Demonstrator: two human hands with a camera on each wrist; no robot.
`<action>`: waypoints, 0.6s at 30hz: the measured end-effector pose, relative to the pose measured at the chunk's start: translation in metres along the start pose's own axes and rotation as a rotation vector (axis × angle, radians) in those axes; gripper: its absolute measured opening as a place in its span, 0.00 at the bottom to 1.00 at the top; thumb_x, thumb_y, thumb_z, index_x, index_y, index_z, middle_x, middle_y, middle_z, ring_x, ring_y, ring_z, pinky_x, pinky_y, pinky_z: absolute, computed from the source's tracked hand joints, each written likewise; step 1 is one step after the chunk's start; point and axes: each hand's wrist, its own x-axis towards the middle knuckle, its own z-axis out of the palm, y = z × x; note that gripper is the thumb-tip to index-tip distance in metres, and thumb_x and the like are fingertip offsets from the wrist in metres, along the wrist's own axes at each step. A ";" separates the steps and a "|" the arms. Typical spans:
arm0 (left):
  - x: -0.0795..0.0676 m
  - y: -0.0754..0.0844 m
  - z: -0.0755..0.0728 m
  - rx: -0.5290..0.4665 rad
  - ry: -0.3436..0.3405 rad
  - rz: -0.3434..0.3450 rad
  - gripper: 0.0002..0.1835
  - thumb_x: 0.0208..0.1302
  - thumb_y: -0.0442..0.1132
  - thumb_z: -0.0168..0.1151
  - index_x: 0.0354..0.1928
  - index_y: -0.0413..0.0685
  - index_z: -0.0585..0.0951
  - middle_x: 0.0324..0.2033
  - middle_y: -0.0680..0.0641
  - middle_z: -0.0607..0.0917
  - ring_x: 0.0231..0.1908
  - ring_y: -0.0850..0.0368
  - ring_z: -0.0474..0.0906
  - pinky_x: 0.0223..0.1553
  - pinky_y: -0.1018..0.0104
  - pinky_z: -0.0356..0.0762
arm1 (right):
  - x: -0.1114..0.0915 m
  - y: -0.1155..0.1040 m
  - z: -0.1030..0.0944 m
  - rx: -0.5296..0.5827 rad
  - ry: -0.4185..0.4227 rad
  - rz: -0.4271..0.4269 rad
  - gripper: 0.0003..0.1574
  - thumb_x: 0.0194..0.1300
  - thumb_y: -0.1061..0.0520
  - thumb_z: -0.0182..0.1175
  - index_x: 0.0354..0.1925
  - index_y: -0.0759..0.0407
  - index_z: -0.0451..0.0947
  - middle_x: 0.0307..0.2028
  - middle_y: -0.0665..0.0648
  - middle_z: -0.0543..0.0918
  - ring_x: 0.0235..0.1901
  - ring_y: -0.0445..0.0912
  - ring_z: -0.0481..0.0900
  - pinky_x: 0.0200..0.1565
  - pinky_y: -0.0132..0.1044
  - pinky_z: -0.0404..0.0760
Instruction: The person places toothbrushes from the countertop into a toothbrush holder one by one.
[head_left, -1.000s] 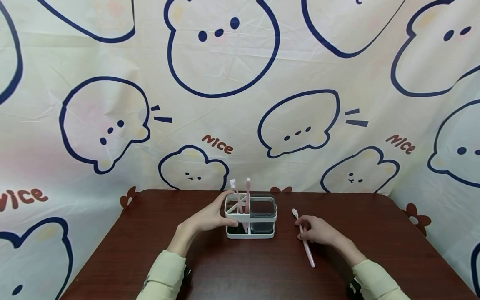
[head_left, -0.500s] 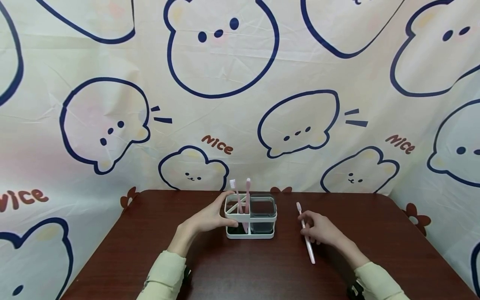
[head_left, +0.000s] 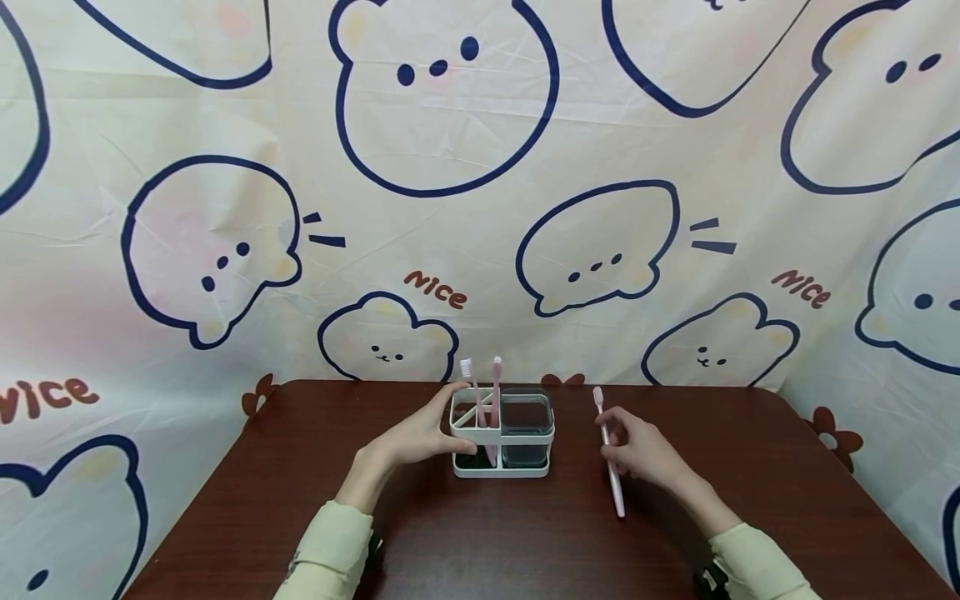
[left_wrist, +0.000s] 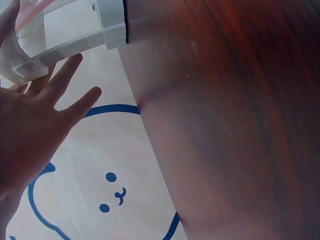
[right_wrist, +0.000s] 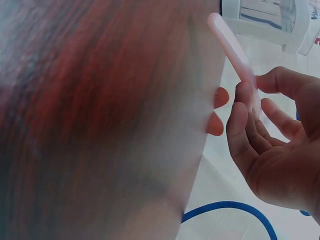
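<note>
A white toothbrush holder (head_left: 517, 437) with two tiers stands on the table. My left hand (head_left: 412, 437) grips its left end, thumb on the front and fingers behind; the left wrist view shows this hand against the holder's frame (left_wrist: 75, 48). Two pink toothbrushes, one with its head tilted left (head_left: 467, 369) and one more upright (head_left: 496, 396), stand in the left compartments. To the right of the holder, my right hand (head_left: 643, 450) pinches another pink toothbrush (head_left: 616, 492) by its middle, bristle end up and away. Its handle end (right_wrist: 227, 40) points out past the fingers in the right wrist view.
A see-through box (head_left: 525, 412) fills the holder's right side. The dark brown table (head_left: 480, 542) runs back to a cloth (head_left: 480, 225) printed with cartoon outlines, which hangs behind it and along the sides.
The right hand has raised the toothbrush, which now stands steeper and a little farther from me, with the fingers shifted on its handle. My left hand and the holder have stayed put.
</note>
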 end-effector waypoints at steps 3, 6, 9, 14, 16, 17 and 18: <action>0.000 0.000 0.000 -0.001 -0.001 0.001 0.51 0.54 0.49 0.76 0.75 0.65 0.53 0.63 0.46 0.70 0.58 0.51 0.71 0.66 0.39 0.66 | 0.000 -0.005 -0.001 -0.007 0.017 -0.005 0.25 0.63 0.65 0.63 0.58 0.57 0.71 0.31 0.56 0.75 0.21 0.47 0.77 0.21 0.37 0.76; 0.001 0.000 0.000 -0.004 -0.001 0.002 0.51 0.54 0.49 0.76 0.75 0.65 0.53 0.64 0.46 0.70 0.58 0.51 0.71 0.66 0.39 0.66 | 0.000 -0.009 -0.002 -0.018 0.031 -0.010 0.25 0.63 0.65 0.63 0.57 0.55 0.71 0.32 0.56 0.74 0.22 0.47 0.78 0.22 0.37 0.77; 0.001 0.000 0.000 -0.005 -0.001 0.006 0.52 0.54 0.49 0.76 0.75 0.64 0.53 0.64 0.46 0.70 0.58 0.51 0.71 0.66 0.39 0.66 | 0.001 -0.012 -0.003 -0.028 0.042 -0.018 0.25 0.63 0.65 0.63 0.57 0.54 0.72 0.32 0.56 0.74 0.23 0.48 0.78 0.24 0.37 0.78; 0.000 0.000 0.000 -0.009 -0.006 0.013 0.52 0.55 0.48 0.75 0.76 0.62 0.53 0.64 0.46 0.70 0.58 0.51 0.71 0.66 0.38 0.66 | 0.002 -0.016 -0.006 -0.048 0.063 -0.039 0.25 0.62 0.64 0.63 0.57 0.52 0.72 0.34 0.56 0.75 0.24 0.47 0.79 0.25 0.36 0.79; 0.000 0.000 0.000 -0.006 -0.006 0.012 0.52 0.55 0.48 0.75 0.76 0.63 0.52 0.64 0.46 0.70 0.58 0.51 0.70 0.66 0.38 0.66 | 0.002 -0.018 -0.007 -0.056 0.070 -0.047 0.25 0.63 0.64 0.63 0.57 0.52 0.72 0.35 0.55 0.75 0.24 0.46 0.79 0.25 0.36 0.79; 0.000 0.000 0.000 -0.004 -0.005 0.012 0.52 0.55 0.48 0.75 0.76 0.63 0.52 0.64 0.46 0.70 0.59 0.51 0.70 0.66 0.38 0.66 | 0.002 -0.020 -0.008 -0.059 0.075 -0.052 0.25 0.63 0.63 0.63 0.57 0.52 0.72 0.35 0.55 0.76 0.24 0.45 0.79 0.25 0.36 0.79; 0.000 0.000 0.000 -0.002 -0.004 0.012 0.52 0.55 0.48 0.75 0.76 0.63 0.52 0.64 0.46 0.70 0.58 0.51 0.70 0.66 0.38 0.66 | 0.001 -0.021 -0.008 -0.061 0.081 -0.056 0.25 0.63 0.63 0.63 0.58 0.52 0.72 0.36 0.55 0.76 0.25 0.45 0.79 0.25 0.36 0.79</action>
